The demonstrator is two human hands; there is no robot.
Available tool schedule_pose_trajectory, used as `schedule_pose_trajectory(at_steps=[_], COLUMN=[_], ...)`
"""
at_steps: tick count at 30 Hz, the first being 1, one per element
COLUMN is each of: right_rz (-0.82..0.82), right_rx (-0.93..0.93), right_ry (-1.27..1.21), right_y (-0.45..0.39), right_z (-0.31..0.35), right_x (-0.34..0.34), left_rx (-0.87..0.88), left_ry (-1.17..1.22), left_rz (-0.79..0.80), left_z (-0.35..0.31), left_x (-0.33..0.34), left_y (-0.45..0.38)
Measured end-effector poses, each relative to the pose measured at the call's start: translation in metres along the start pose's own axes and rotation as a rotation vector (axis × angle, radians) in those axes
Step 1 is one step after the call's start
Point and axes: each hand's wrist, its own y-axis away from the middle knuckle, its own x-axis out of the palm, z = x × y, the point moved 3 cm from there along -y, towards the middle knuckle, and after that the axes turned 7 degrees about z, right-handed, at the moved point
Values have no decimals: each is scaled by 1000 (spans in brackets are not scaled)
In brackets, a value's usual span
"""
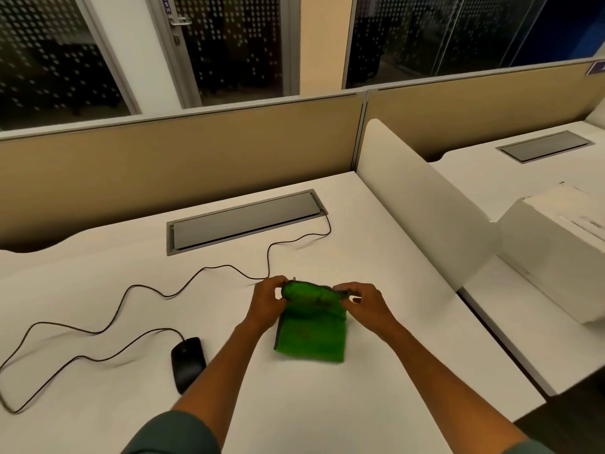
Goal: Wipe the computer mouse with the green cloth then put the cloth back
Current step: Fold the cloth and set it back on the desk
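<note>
A green cloth (311,332) hangs above the middle of the white desk (98,290), held by its top edge. My left hand (266,301) pinches the cloth's upper left corner and my right hand (361,303) pinches the upper right corner; the top edge is bunched between them. The black computer mouse (187,362) lies on the desk to the lower left of the cloth, apart from both hands. Its black cable (137,286) snakes across the desk toward the back.
A grey cable hatch (242,221) is set into the desk at the back, in front of a tan partition (180,152). A white divider panel (422,204) stands to the right. A white box (556,244) sits on the neighbouring desk.
</note>
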Motion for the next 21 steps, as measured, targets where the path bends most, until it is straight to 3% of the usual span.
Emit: schedule_pose_trajectory(at_steps=[4,9,11,15,18,21], right_rz=[133,225,237,73,-65,-84], right_rx=[-103,-158,-156,-142,-142,-46], right_ry=[164,466,598,645,668,707], right_y=[21,46,52,54,47,39], right_z=[-9,-16,-15,-2,3,-3], right_x=[5,27,34,39,51,72], left_rx=[154,216,220,272,233,215], left_ry=[-132,-389,-427,-513,-607,-679], left_rz=[106,267,260,158,235,251], left_z=[11,20,21,9,6,7], left_x=[-1,5,5,10,26,45], left_y=[18,41,46,48,46,46])
